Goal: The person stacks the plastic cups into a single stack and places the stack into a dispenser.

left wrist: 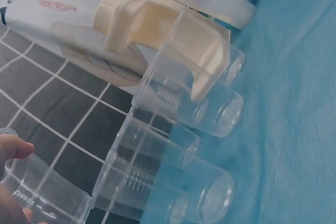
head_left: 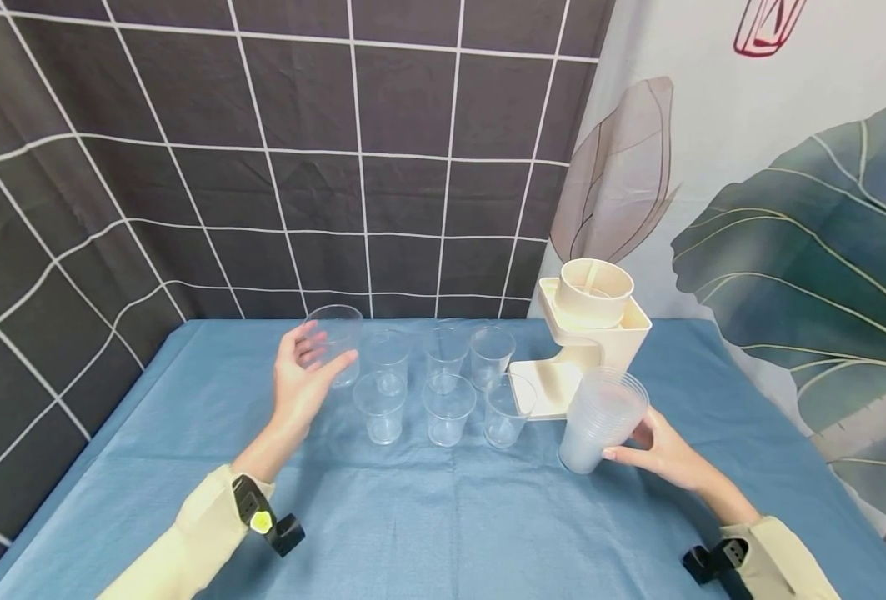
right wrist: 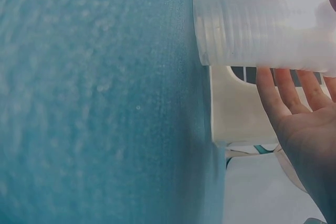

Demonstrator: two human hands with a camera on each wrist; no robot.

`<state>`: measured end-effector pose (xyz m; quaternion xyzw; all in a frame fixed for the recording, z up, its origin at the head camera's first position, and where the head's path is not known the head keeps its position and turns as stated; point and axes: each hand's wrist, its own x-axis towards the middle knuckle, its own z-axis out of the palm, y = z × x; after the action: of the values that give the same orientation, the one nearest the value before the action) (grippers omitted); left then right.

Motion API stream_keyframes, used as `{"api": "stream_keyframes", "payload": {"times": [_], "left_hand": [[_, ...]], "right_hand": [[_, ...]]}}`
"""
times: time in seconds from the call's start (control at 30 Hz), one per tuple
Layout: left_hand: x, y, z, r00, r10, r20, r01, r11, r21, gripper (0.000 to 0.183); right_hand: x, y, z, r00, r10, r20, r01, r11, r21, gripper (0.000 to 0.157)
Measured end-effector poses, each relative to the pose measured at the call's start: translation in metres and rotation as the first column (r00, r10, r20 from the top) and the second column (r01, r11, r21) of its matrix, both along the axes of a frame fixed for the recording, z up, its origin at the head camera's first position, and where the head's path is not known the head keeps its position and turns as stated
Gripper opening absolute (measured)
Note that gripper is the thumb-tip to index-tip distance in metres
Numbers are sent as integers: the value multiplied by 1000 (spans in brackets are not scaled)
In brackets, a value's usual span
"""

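Roughly upright, mouth-up cup stack [head_left: 598, 427]

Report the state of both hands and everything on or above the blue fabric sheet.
Clear tapered plastic cup, farthest left: upright.
Left bare hand: holding that cup.
Six other clear plastic cups: upright, apparently empty.
Translucent plastic cup stack: nested, upright.
Right bare hand: gripping the stack.
Cream plastic round-topped holder: upright, top uncovered.
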<state>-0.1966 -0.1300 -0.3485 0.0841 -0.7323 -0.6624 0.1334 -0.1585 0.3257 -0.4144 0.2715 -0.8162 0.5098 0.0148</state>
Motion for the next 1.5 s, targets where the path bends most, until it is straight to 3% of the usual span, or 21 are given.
{"api": "stream_keyframes", "payload": {"times": [0.27, 0.73, 1.5], "left_hand": [[1, 8, 7, 999, -15, -45, 16, 1000, 19, 70], [8, 17, 15, 996, -63, -56, 63, 998, 6, 69], [7, 42, 16, 984, -162, -69, 164, 986, 23, 69]], "right_hand": [[-1, -1, 0, 1000, 6, 0, -6, 1000, -2, 78], [-1, -1, 0, 1000, 6, -7, -5, 1000, 10, 78], [2, -1, 1, 1000, -14, 4, 14, 1000, 4, 78]]}}
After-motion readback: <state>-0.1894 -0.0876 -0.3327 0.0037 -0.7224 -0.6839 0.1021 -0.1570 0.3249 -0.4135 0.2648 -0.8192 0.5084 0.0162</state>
